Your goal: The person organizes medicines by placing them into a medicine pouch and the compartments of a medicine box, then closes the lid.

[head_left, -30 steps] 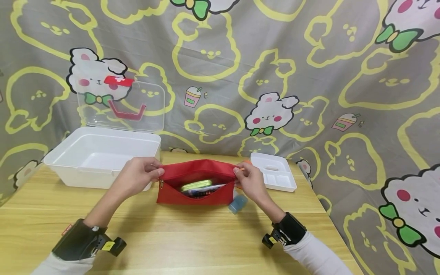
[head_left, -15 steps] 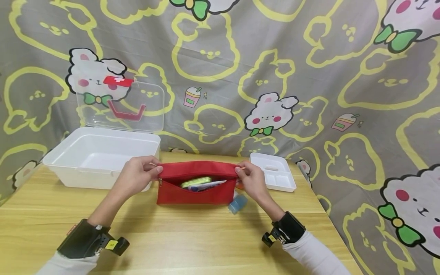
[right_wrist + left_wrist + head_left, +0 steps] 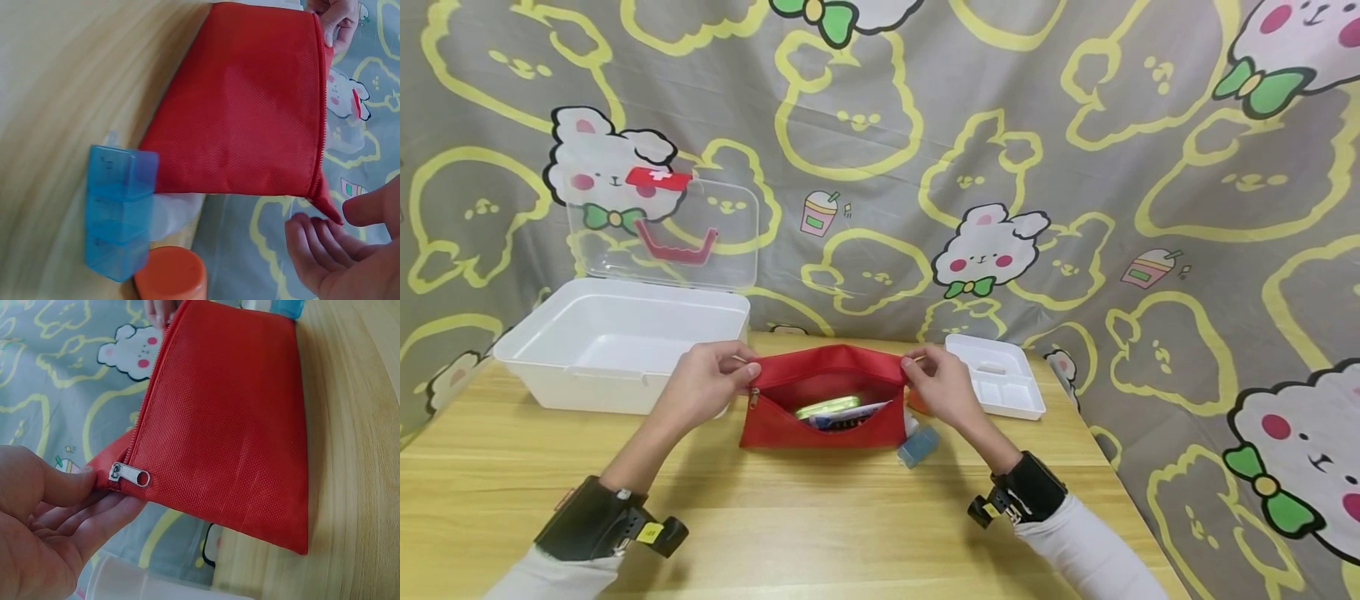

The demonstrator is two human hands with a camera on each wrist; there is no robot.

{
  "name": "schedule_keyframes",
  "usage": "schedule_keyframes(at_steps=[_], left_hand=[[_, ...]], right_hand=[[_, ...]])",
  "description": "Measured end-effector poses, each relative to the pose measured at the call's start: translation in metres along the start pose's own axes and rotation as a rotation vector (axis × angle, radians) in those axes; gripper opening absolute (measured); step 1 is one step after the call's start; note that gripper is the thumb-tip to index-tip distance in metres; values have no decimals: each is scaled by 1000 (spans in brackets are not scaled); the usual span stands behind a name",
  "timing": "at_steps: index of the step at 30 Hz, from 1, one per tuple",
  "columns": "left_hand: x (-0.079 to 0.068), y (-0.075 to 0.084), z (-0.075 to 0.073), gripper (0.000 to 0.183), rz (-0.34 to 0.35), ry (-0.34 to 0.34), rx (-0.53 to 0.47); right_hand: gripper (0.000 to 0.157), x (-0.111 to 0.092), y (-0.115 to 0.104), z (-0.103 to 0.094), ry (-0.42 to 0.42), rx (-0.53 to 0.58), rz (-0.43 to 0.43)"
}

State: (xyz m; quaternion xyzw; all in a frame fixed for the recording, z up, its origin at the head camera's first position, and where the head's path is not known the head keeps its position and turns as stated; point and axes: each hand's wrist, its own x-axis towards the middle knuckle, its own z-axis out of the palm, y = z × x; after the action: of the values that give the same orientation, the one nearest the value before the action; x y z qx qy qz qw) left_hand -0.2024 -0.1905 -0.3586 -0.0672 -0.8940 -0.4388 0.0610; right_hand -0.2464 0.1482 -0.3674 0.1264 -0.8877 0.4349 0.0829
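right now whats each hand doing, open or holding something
Left hand: closed, pinching the red pouch near its zip pull.
Right hand: closed, pinching the pouch's opposite top corner.

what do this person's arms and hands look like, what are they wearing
The left hand and right hand are bare, without gloves. Both arms have whitish fabric sleeves, wide black wristbands and, mounted on those, small, rounded black devices bearing yellow labels.
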Motion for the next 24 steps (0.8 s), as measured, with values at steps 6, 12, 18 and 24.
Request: schedule_keyframes(at_steps=[6,12,18,24], left_hand=[[1,1,1,11,-7,2,-12],[1,2,2,12,-12,2,-4],[2,2,3,14,-16,6,-17],[3,1,3,14,-17,-2,-34]], right_hand=[[18,3,-15,3,72,-45,-89],[15,-2,-41,14,142,-72,-267],[6,-21,-74,35,-5,2,-416],[6,-45,-99,62,-173,27,-470]])
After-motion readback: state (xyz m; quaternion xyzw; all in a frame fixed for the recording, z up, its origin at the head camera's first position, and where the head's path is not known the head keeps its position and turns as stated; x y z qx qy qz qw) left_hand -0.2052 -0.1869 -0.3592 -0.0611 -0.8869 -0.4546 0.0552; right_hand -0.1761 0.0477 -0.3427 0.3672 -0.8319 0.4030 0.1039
